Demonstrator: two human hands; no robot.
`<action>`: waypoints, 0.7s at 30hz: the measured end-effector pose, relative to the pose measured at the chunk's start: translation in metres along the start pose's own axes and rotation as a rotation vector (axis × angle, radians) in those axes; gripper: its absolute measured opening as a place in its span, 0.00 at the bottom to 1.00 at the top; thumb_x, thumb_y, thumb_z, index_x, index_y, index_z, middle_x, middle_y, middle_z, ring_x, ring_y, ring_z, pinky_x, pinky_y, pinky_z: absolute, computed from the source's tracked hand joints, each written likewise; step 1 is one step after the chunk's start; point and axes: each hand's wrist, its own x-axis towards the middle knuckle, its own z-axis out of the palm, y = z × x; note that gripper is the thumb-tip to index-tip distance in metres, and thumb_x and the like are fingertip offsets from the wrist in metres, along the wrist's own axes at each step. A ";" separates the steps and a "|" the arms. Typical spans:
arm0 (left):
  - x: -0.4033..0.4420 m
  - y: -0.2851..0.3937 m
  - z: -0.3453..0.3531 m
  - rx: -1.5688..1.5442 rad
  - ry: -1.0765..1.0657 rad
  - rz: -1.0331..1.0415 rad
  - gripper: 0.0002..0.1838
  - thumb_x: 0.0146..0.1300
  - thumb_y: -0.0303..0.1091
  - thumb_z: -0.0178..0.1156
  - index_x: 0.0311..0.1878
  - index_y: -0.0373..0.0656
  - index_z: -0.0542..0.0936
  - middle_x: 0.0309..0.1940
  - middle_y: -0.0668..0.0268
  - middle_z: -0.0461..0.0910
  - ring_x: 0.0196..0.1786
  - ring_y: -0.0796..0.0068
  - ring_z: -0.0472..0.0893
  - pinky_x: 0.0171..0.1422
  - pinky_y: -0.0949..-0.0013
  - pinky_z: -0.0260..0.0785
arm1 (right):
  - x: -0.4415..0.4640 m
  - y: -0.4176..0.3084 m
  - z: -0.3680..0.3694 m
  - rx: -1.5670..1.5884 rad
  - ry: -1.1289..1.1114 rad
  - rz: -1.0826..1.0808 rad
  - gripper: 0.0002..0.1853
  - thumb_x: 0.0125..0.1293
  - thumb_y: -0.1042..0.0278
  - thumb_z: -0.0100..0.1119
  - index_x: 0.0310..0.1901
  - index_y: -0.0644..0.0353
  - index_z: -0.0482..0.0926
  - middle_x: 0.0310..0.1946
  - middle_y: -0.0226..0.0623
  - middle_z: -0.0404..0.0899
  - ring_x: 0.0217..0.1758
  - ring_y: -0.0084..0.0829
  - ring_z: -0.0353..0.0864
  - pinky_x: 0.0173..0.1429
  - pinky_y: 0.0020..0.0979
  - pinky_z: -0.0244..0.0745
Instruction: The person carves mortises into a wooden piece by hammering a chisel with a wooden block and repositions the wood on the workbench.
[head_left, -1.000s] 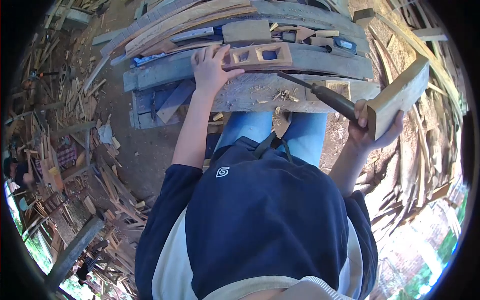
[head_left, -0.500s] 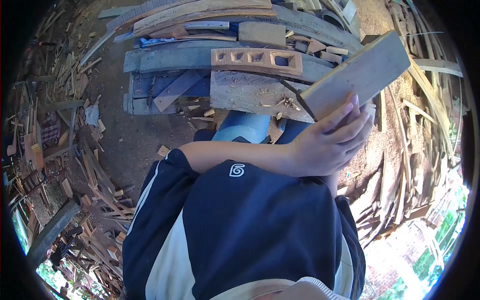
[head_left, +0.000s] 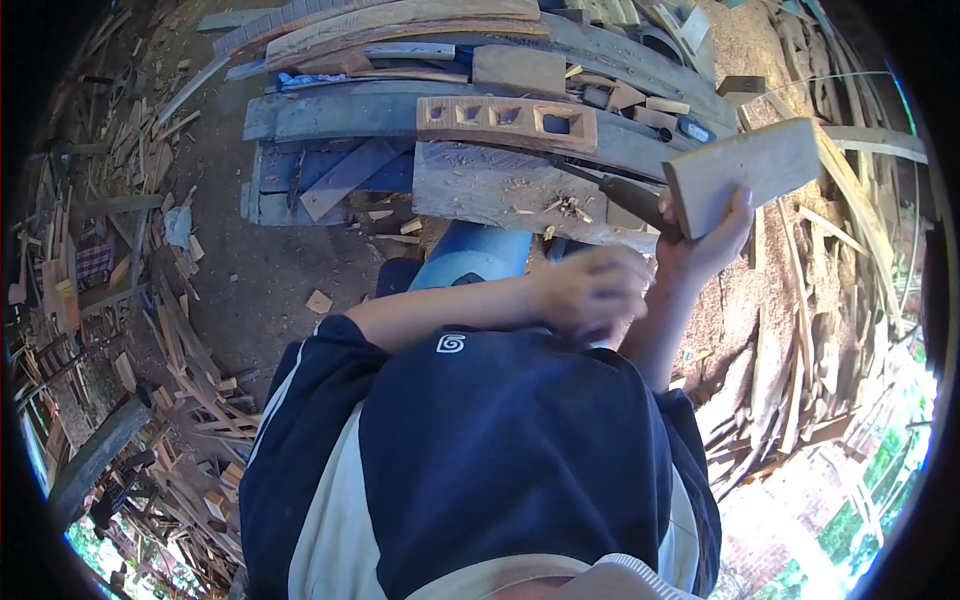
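Observation:
My right hand (head_left: 705, 245) grips a flat, pale wooden block (head_left: 745, 170), tilted above the right end of the bench. Its thumb and fingers are on opposite sides of the block. A tool with a thin dark blade and a thick brown handle (head_left: 632, 197) lies beside the block's lower left end. Whether the right hand also touches this handle is unclear. My left hand (head_left: 590, 290) is off the block, in front of my body, its fingers smeared by motion. In front, a wooden piece with several square mortises (head_left: 508, 122) rests on the bench.
A thick board (head_left: 480, 190) with shavings lies along the bench's near edge. Behind are long curved planks (head_left: 400, 20), a wooden block (head_left: 518, 68) and small offcuts (head_left: 625, 95). Scrap wood (head_left: 190, 370) covers the left floor; sawdust and strips (head_left: 790, 330) lie on the right.
My left hand has come off the wooden block and moved left. The block has turned flatter and dropped a little, showing more of my right hand and the brown handle.

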 end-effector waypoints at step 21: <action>0.058 -0.126 -0.016 0.449 0.064 -0.530 0.11 0.44 0.42 0.70 0.29 0.55 0.78 0.24 0.70 0.81 0.28 0.68 0.84 0.32 0.62 0.71 | 0.056 0.002 0.038 0.222 -0.317 -0.006 0.24 0.70 0.44 0.40 0.39 0.61 0.70 0.11 0.30 0.61 0.13 0.23 0.60 0.26 0.28 0.60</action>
